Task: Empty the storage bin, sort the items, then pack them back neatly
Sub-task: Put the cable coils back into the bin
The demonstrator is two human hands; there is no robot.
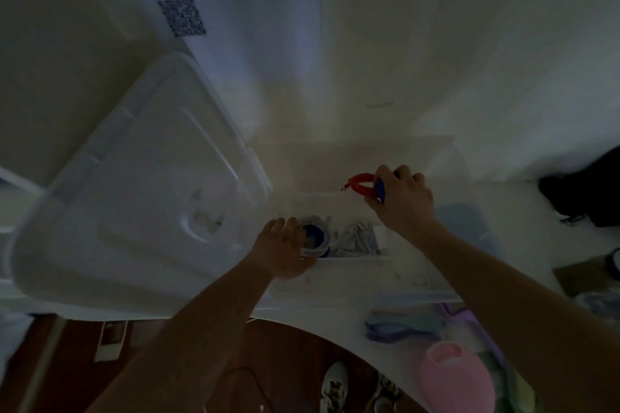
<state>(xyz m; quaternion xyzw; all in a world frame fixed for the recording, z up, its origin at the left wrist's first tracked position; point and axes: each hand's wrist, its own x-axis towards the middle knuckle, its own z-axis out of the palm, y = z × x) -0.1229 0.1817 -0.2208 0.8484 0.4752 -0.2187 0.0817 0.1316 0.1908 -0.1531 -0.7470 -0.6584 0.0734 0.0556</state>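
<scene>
Translucent plastic lid [134,184] filling the left of the frame, clear storage bin [469,231] at centre right, left hand [281,248] curled round a blue tape roll [315,240] inside it, right hand [402,198] pinching a red coiled cable [360,183] above the bin

I see a translucent, smooth plastic lid [141,184], a clear plastic bin [469,221], a glossy red cord [360,182], a dark wood floor [275,362].
</scene>
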